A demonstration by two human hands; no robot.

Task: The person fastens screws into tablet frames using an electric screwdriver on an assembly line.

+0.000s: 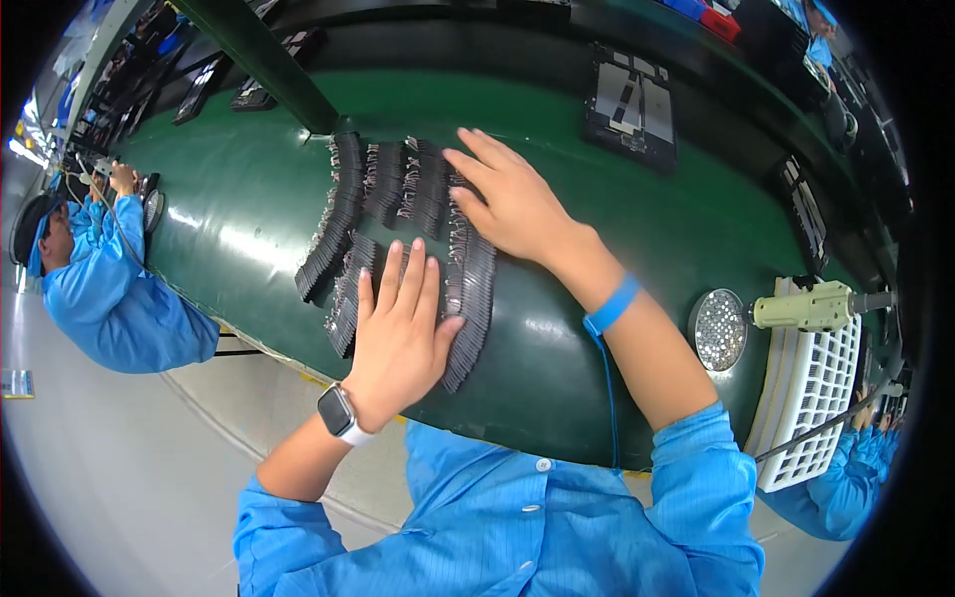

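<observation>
Rows of thin black parts with small metallic ends (340, 214) stand packed side by side on the green table (557, 368). My left hand (398, 333) lies with its fingers stretched out over the near rows, palm down, covering part of them. At the far end of the rightmost long row (475, 308), my right hand (512, 204) rests with fingers extended, its fingertips by the row's top. Two shorter rows (423, 184) stand between the outer ones. What the parts are exactly is too small to tell. A watch is on my left wrist, a blue corded band on my right.
A round dish of small shiny pieces (718, 330) sits at the right, beside a pale green powered screwdriver (811, 305) and a white slotted tray (818, 398). A flat black device panel (630, 109) lies at the back. A green post (264, 65) rises at far left. Co-workers in blue sit at both sides.
</observation>
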